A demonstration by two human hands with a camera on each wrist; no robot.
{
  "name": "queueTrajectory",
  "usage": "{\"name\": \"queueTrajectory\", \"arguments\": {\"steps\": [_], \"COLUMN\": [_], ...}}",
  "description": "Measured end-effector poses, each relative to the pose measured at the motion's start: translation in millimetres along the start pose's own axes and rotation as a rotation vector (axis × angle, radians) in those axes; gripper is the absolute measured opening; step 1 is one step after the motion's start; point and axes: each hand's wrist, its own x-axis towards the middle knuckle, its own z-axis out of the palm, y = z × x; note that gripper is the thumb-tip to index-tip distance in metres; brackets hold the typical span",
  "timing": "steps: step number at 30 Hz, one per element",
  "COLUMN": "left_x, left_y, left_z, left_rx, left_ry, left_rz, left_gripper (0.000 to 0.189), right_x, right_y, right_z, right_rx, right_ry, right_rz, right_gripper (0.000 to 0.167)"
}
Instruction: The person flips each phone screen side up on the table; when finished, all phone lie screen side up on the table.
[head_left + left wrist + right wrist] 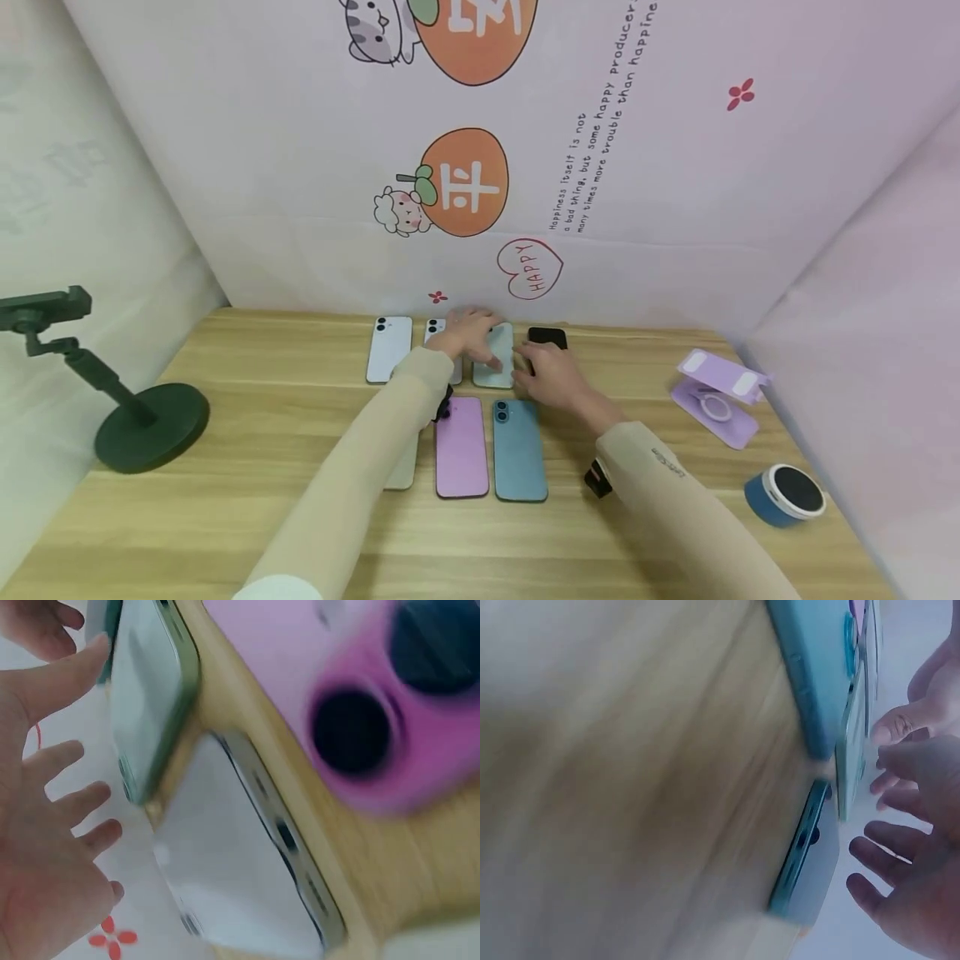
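My left hand (471,335) hovers over the back row of phones, its fingers spread and extended above the pale green phone (504,346). Beside it, a white phone (455,372) is partly covered by that hand. My right hand (553,375) reaches in from the right, between the pale green phone and a black-topped phone (547,335), part of which it hides. In the right wrist view, the fingers of the right hand (919,885) are slightly bent and apart, holding nothing. The left wrist view shows the left hand (45,825) with nothing gripped.
Another white phone (390,350) lies at the back left. In front are a pink phone (461,450), a blue phone (519,454) and a pale phone (403,471) under the left sleeve. A dark green stand (150,425) is left; a purple folding stand (723,383) and blue round speaker (776,498) are right.
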Motion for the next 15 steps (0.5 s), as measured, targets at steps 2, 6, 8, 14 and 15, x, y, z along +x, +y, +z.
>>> {"name": "queueTrajectory", "arguments": {"steps": [2, 6, 8, 14, 15], "left_x": [-3.3, -6.2, -6.8, -6.3, -6.3], "left_y": [-5.6, -15.7, -19.2, -27.8, -29.6], "left_z": [-2.8, -6.2, -7.8, -5.7, -4.8], "left_rx": [-0.038, -0.076, -0.083, -0.014, -0.004], "left_ry": [-0.032, -0.086, -0.097, -0.122, -0.124], "left_rz": [-0.005, -0.021, -0.017, 0.009, 0.004], "left_gripper": [0.091, 0.091, 0.093, 0.103, 0.104], "right_x": [5.9, 14.9, 18.1, 25.3, 26.3], "right_y": [-6.3, -16.3, -19.4, -22.9, -23.1], "right_z": [0.2, 0.9, 1.7, 6.0, 7.2], "right_rx": [-0.020, -0.066, -0.083, -0.087, -0.078], "right_ry": [-0.058, -0.190, -0.225, -0.264, -0.272], "right_rz": [0.000, 0.024, 0.038, 0.078, 0.081], "right_gripper": [0.051, 0.058, 0.059, 0.060, 0.062]}}
